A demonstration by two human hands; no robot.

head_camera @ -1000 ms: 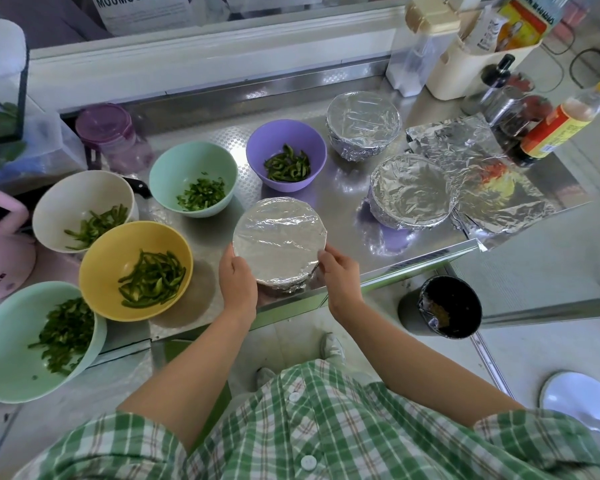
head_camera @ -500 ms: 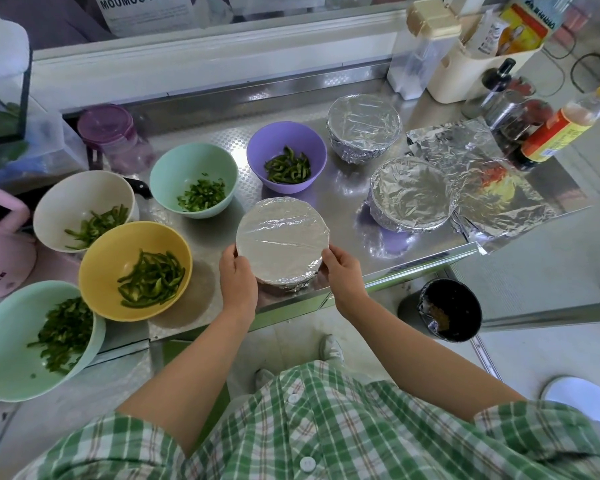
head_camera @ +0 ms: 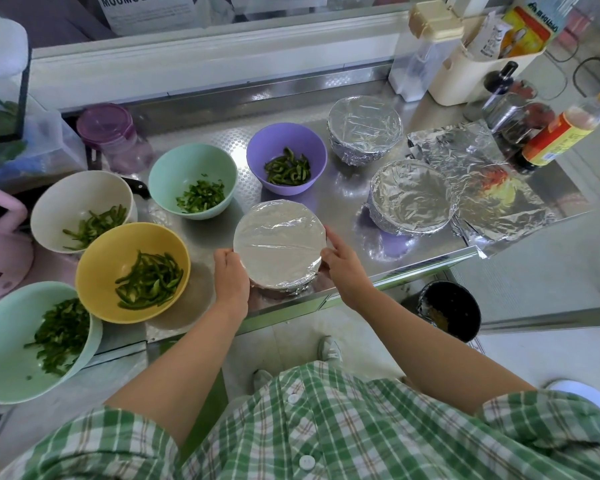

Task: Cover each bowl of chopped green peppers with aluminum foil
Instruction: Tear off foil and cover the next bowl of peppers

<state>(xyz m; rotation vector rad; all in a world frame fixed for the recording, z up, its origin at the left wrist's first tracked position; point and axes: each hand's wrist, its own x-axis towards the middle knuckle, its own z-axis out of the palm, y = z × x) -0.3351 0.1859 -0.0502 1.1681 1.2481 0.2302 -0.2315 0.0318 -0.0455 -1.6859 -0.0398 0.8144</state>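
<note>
Three of eight bowls covered: front bowl (head_camera: 279, 245), far bowl (head_camera: 364, 128), right bowl (head_camera: 409, 195). Five more open with peppers showing, from the purple bowl (head_camera: 286, 147) round to the yellow bowl (head_camera: 94, 271).

Front bowl close to the near edge of the counter (head_camera: 343, 206), between both hands. Left hand (head_camera: 231, 280) curled round its left side, gripping. Right hand (head_camera: 343, 268) at the right rim, thumb and forefinger laid on the foil (head_camera: 302, 285); lower fingers hidden, so no telling whether clamped or merely pressing.

Probably the last of the crimping here. Could go wrong several ways:
- Sliding the front bowl off the edge with a push toward the body (little counter left there).
- Tearing the taut top with a poking fingertip.
- Leaving the skirt loose on the far side, unseen from this angle.
- Brushing the spare sheets (head_camera: 492, 199), which overhang the right corner, and sending them to the floor.

Readable: "MOUMOU STO", cut off at the frame's top, on a sign (head_camera: 149, 6) behind the counter. Print on the red-labelled bottle (head_camera: 565, 129) too small to make out.
</note>
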